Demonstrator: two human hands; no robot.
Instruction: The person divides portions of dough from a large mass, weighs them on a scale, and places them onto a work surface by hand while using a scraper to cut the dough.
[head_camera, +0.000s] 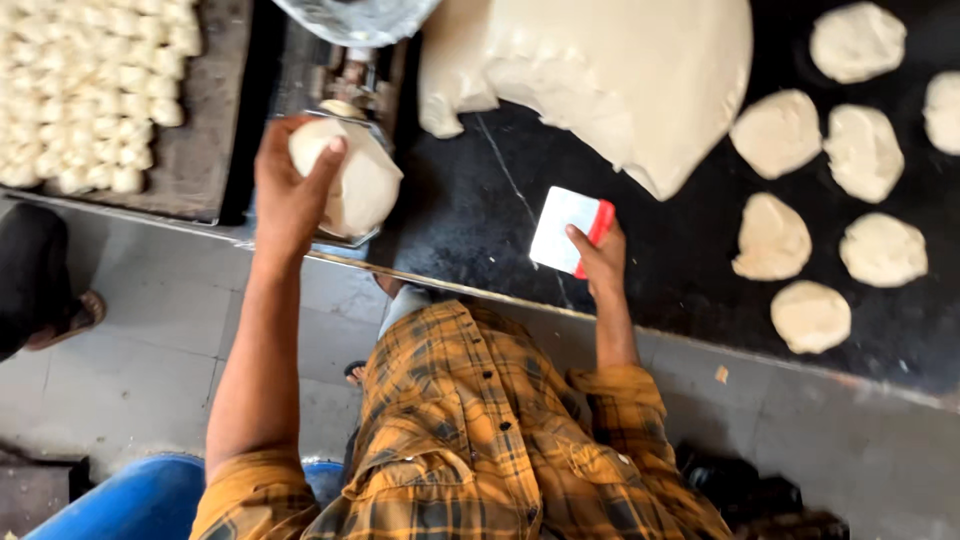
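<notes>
My left hand grips a round lump of pale dough and holds it over a small metal weighing scale at the left end of the black counter. My right hand rests near the counter's front edge and holds a white dough scraper with a red grip. A big mass of dough lies on the counter just beyond the scraper.
Several portioned dough lumps lie on the counter at the right. A dark tray at the upper left carries many small dough pieces. Another person's sandalled foot stands on the grey tiled floor at left. A blue tub sits bottom left.
</notes>
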